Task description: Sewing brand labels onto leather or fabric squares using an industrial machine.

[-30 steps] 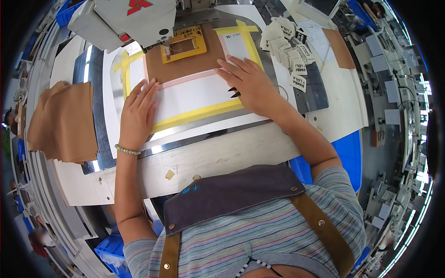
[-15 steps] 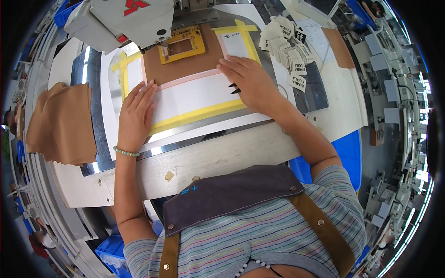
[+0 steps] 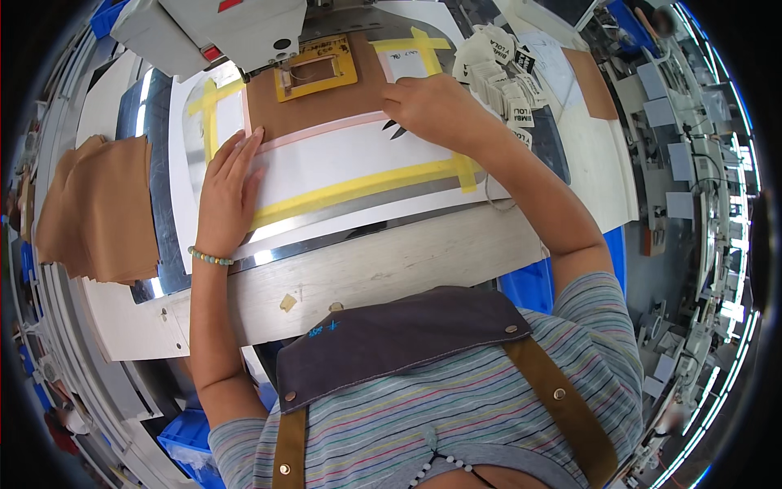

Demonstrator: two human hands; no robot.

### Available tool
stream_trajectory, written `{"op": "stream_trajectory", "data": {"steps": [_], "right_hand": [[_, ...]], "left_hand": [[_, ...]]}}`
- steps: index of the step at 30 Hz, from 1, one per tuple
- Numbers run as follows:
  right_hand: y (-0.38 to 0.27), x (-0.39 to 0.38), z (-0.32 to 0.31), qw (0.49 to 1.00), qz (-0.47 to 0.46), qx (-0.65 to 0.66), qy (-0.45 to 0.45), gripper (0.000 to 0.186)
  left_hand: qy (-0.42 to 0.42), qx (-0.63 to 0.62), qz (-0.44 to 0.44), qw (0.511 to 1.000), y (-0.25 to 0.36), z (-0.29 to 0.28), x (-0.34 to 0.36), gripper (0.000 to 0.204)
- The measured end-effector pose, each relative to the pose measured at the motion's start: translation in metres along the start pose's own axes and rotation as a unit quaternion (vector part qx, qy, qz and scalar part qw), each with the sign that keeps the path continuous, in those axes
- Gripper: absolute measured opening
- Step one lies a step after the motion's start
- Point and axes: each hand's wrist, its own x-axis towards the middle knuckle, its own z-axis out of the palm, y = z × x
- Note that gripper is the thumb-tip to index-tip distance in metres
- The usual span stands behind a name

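Observation:
A brown fabric or leather-like panel (image 3: 326,110) lies on a white sheet (image 3: 318,167) bordered with pink strips and yellow tape, partly under the sewing machine head (image 3: 220,37). On the panel sits a yellow rectangular frame (image 3: 336,81) with a window cut in it. My left hand (image 3: 230,191) rests flat, fingers stretched, its tips at the panel's near left corner. My right hand (image 3: 436,114) is closed at the panel's near right corner, fingers curled at the edge. From under its palm stick two black pointed blades, seemingly thread snips (image 3: 394,129); their handle is hidden.
A stack of brown pieces (image 3: 98,208) lies at the left. Several white printed labels (image 3: 497,73) are heaped at the right, with another brown piece (image 3: 590,81) beyond them. A blue bin (image 3: 525,285) stands under the table's right edge.
My right hand has gone from fingers spread on the panel's right corner to curled fingers there. My left hand stays flat at the left corner. The whole view has shifted slightly.

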Motion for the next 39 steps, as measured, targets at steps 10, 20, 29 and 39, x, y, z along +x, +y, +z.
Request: {"op": "stream_trajectory", "data": {"steps": [10, 20, 29, 39], "right_hand": [[-0.002, -0.005, 0.006, 0.999, -0.018, 0.000, 0.043, 0.009], [-0.026, -0.019, -0.002, 0.997, 0.076, 0.021, 0.007, 0.032], [-0.040, -0.037, 0.015, 0.970, 0.149, 0.177, 0.079, 0.044], [-0.040, -0.037, 0.012, 0.969, 0.163, 0.177, 0.062, 0.048]], "left_hand": [[-0.002, -0.010, 0.000, 1.000, 0.001, -0.002, 0.000, 0.058], [0.008, 0.037, 0.027, 0.999, 0.001, -0.001, -0.001, 0.044], [0.028, 0.035, 0.055, 0.997, -0.001, -0.003, 0.000, 0.042], [0.018, 0.068, 0.052, 0.996, 0.007, -0.008, 0.001, 0.046]]}}
